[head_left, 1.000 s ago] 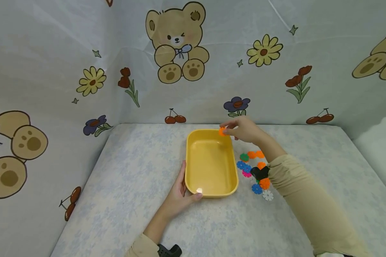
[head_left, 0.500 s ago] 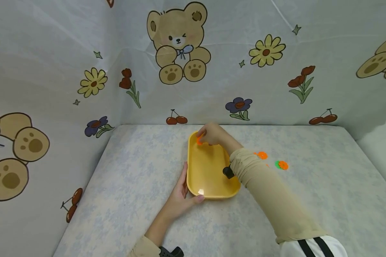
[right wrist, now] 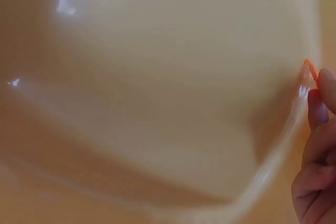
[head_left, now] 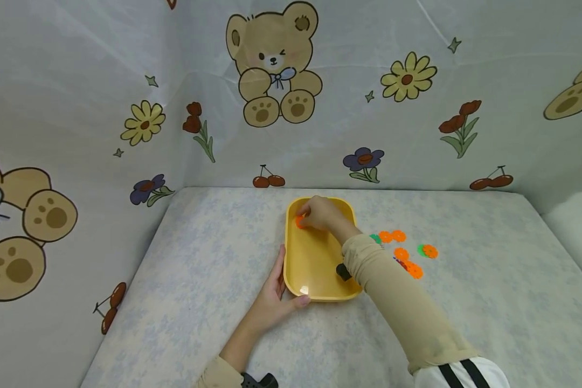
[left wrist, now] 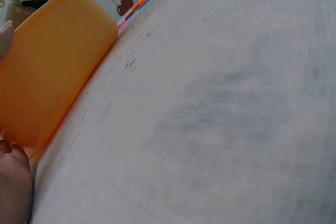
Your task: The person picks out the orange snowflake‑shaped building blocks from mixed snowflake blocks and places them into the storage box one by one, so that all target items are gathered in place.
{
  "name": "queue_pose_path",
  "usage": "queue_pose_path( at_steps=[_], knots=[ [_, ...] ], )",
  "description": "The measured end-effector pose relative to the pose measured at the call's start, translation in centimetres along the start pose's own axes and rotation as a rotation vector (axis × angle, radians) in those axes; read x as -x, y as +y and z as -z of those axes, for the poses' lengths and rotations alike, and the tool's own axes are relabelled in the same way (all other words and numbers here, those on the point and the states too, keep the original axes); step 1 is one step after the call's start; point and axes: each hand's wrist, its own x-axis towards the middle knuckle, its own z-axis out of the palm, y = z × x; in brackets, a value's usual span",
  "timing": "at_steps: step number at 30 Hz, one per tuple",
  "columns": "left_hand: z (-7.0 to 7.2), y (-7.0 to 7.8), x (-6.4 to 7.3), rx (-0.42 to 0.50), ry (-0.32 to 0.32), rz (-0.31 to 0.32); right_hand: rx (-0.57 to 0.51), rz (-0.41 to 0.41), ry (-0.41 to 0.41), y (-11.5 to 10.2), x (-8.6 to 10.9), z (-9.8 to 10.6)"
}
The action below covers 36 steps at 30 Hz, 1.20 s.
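1. The yellow tray [head_left: 307, 264] is grasped at its near left corner by the left hand [head_left: 269, 304], thumb at the near side.
2. An orange disc [head_left: 299, 222] is pinched by the right hand [head_left: 323, 213] near the tray's far left wall; whether the wall is touched cannot be told.
3. On the counter [head_left: 199, 280], to the tray's right, loose orange pieces [head_left: 399, 235] and green pieces [head_left: 421, 250] are scattered, some partly hidden by the right sleeve [head_left: 393, 302].
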Motion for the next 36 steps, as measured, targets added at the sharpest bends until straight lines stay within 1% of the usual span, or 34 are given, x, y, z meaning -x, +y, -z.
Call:
queue_pose_path(
  at_steps=[4, 6, 9, 13, 15, 20, 24, 27, 30, 34, 36],
  knots=[
    [-0.1, 0.1, 0.0, 0.0, 0.006, 0.01, 0.097, 0.033, 0.035, 0.3, 0.0, -0.6],
    [-0.1, 0.1, 0.0, -0.003, 0.008, 0.013, 0.153, 0.042, 0.04, 0.3, 0.0, -0.8],
    [-0.2, 0.2, 0.0, -0.002, 0.007, 0.015, 0.205, 0.037, 0.036, 0.3, -0.1, -1.1],
    [-0.2, 0.2, 0.0, 0.001, 0.003, 0.011, 0.225, 0.008, 0.024, 0.2, 0.0, -1.2],
    [-0.2, 0.1, 0.0, -0.002, 0.005, 0.01, 0.23, 0.006, 0.016, 0.2, 0.1, -1.2],
    [-0.1, -0.1, 0.0, -0.003, 0.018, -0.003, 0.273, 0.044, 0.005, -0.1, 0.1, -1.2],
    [0.0, -0.2, 0.0, -0.001, 0.015, -0.013, 0.287, 0.061, -0.011, -0.4, 0.1, -0.9],
    [0.0, -0.3, 0.0, -0.002, 0.013, -0.024, 0.261, 0.055, -0.032, -0.9, 0.6, 0.0],
    [0.0, -0.2, 0.0, -0.001, 0.012, -0.027, 0.224, 0.06, -0.046, -1.5, 1.4, 1.6],
    [-0.1, -0.2, 0.0, -0.002, 0.01, -0.023, 0.171, 0.066, -0.02, -2.3, 3.0, 4.4],
    [-0.2, -0.2, -0.1, -0.003, 0.009, -0.03, 0.152, 0.068, -0.002, -2.2, 4.0, 5.7]
  ],
)
